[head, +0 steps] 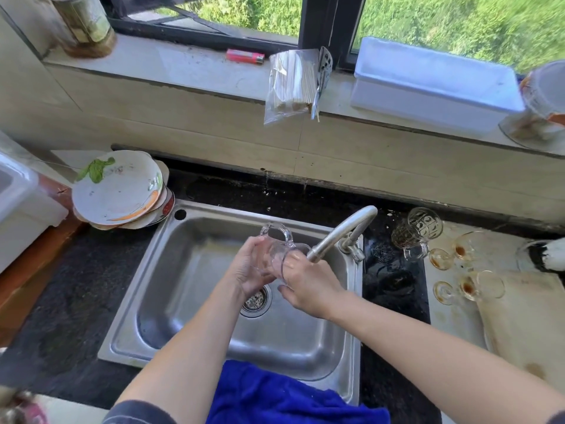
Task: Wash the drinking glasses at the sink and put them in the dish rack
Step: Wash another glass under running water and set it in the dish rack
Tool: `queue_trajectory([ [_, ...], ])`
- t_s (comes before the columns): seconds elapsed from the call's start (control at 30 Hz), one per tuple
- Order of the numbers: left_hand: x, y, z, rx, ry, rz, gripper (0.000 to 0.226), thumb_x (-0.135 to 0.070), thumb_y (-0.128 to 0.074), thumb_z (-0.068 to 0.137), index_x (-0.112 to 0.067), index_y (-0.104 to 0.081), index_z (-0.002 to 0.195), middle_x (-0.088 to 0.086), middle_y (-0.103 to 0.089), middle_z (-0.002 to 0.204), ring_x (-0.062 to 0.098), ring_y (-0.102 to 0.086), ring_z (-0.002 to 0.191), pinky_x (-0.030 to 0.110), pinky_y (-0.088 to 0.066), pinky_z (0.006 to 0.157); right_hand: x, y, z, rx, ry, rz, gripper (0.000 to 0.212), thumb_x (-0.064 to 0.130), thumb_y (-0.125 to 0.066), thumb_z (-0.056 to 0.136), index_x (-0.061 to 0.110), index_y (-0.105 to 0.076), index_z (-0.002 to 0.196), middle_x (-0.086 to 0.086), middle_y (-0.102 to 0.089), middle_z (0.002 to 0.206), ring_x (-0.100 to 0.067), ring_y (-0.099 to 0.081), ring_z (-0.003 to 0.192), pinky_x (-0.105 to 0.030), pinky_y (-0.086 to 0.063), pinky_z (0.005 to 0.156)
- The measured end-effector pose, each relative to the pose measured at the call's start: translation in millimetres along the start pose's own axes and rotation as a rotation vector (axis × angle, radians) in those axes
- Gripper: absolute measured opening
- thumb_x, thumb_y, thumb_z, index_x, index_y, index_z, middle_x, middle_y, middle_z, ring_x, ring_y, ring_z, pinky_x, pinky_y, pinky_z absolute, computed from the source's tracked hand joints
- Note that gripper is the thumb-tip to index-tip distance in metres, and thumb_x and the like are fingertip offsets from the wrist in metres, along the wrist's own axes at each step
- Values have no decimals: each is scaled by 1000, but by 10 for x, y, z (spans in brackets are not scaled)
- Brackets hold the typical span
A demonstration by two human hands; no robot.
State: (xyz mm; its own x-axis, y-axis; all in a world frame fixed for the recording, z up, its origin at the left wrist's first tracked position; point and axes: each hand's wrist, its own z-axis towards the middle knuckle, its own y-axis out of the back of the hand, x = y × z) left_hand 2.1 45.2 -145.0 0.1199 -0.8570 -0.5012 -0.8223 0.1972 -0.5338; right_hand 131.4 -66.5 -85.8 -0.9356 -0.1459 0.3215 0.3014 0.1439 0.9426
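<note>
You can clearly count 4 drinking glasses: 2 handled mugs (275,257) (417,232) and 2 stemmed glasses (469,244) (481,286). Around them you have 1 sink (195,301), 1 faucet (342,231), 1 blue cloth (275,399), 1 cutting board (526,316) and 1 lighter (244,56). Your plates (117,186) form 1 stack, at least 3 deep.
</note>
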Motion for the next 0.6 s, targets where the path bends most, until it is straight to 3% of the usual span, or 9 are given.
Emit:
queue_trajectory([
  [0.07, -68, 56, -7, -35, -11, 24, 30, -37, -70, 68, -17, -67, 90, 8, -66, 91, 23, -58, 77, 35, -42, 72, -59, 19, -23, 0, 63, -6, 40, 14, -59, 85, 14, -61, 124, -4, -60, 127, -28, -56, 117, -40, -56, 74],
  [0.17, -113, 164, -13, -76, -21, 23, 32, -36, -69, 69, -15, -65, 93, 9, -67, 88, 24, -60, 76, 35, -46, 72, -180, -9, -88, -57, 162, -3, 35, 5, -67, 73, 11, -69, 108, -6, -67, 112, -31, -66, 101, -39, -59, 68],
  [0.3, -77, 65, -28, -68, -30, 26, 32, -35, -68, 69, -15, -63, 93, 9, -61, 92, 21, -56, 77, 32, -44, 70, -40, -104, 93, 37, 94, -101, 45, 12, -54, 81, 9, -57, 126, -9, -57, 128, -29, -46, 124, -44, -51, 90],
  [0.43, -154, 252, -74, -117, -46, 49, 22, -32, -61, 77, -14, -63, 88, 7, -64, 83, 20, -57, 68, 31, -42, 65, -214, -93, -152, -37, 225, -9, 49, 4, -67, 70, 10, -65, 118, -8, -67, 119, -25, -61, 114, -38, -57, 79],
  [0.5, -92, 206, -93, -121, -26, 72, 23, -33, -57, 80, -13, -65, 86, 7, -64, 77, 20, -55, 66, 31, -42, 65, -135, -104, -55, -50, 180, -34, 44, 6, -66, 70, 10, -68, 114, -6, -67, 116, -24, -62, 111, -34, -59, 72],
  [0.6, -72, 102, -108, -66, 9, 117, 27, -36, -59, 75, -13, -65, 88, 8, -60, 80, 20, -53, 67, 30, -42, 64, -7, -190, 60, 2, 135, -96, 45, 13, -52, 79, 11, -62, 123, -5, -62, 125, -23, -54, 120, -35, -55, 84],
])
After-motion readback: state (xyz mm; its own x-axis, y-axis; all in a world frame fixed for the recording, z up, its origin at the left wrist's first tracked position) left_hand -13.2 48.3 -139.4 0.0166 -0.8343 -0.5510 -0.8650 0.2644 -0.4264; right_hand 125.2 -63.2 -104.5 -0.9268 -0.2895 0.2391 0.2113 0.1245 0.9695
